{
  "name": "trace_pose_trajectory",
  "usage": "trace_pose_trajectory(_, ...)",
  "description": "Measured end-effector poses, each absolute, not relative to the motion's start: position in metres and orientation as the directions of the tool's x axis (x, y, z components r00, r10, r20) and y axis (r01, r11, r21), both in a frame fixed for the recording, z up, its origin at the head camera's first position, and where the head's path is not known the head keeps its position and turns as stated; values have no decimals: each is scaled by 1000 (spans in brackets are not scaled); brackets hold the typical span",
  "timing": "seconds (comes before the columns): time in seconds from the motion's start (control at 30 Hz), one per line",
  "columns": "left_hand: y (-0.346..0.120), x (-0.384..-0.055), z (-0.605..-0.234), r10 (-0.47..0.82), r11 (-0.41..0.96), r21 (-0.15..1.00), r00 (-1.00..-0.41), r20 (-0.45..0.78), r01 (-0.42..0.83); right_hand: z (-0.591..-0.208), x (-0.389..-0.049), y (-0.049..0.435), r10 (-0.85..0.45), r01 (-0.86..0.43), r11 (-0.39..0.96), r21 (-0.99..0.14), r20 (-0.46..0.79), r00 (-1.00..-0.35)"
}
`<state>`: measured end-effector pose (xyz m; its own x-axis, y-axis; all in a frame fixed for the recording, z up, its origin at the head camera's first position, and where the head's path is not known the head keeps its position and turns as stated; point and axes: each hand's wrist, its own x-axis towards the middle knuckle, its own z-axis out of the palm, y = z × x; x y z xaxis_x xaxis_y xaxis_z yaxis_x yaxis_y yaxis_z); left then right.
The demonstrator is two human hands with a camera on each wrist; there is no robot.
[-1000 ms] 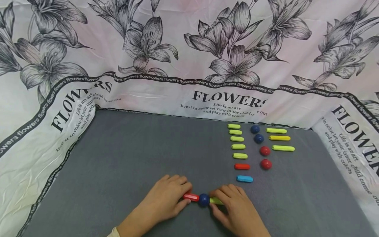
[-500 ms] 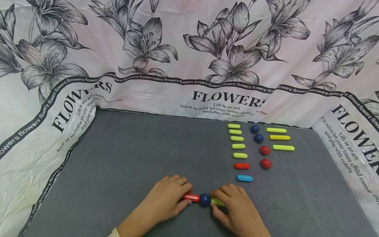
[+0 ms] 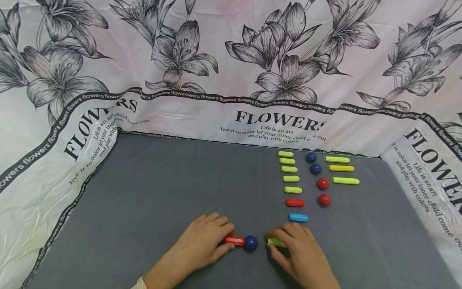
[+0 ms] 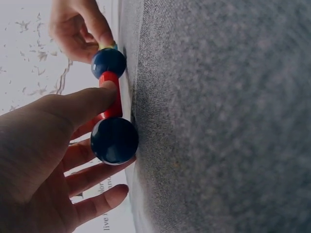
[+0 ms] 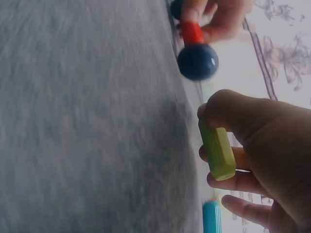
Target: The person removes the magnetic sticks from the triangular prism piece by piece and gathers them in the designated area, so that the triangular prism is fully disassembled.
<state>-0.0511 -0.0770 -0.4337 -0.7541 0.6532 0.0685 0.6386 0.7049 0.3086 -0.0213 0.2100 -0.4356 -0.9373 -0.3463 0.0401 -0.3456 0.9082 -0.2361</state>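
Observation:
My left hand (image 3: 203, 243) pinches a red rod (image 3: 234, 241) between thumb and fingers. Each end of that rod carries a dark blue ball: one ball (image 3: 250, 243) faces my right hand, while the other ball (image 4: 114, 141) lies under my left palm, hidden from the head view. My right hand (image 3: 301, 251) holds a short yellow-green rod (image 5: 217, 150) by thumb and fingers. In the head view a gap parts this rod's tip from the nearer blue ball. Both hands are low over the grey tabletop.
Beyond my right hand lie a blue rod (image 3: 298, 218), a red rod (image 3: 295, 203) and a column of several short yellow-green rods (image 3: 290, 179). Two blue balls (image 3: 315, 169), two red balls (image 3: 324, 200) and three longer rods (image 3: 341, 168) sit farther right. Flowered cloth (image 3: 202, 116) borders the table.
The yellow-green rod was against the blue ball earlier; now my right hand has moved right with it, leaving a gap. My left hand and the red rod have barely moved.

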Motion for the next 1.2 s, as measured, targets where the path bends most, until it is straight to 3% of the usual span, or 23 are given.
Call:
trace_pose_trajectory(0.5, -76, -51, -432, 652, 703, 318, -755, 68, 636, -444, -23, 251, -288, -327, 921, -210, 194, -938)
trace_pose_trajectory(0.83, -75, -51, -432, 654, 708, 309, -755, 52, 635, -441, -25, 259, -249, -272, 937, -219, 129, -960)
trace_pose_trajectory(1.2, -74, -52, -431, 655, 704, 306, -752, 70, 641, -442, -24, 259, -234, -267, 938, -222, 164, -958)
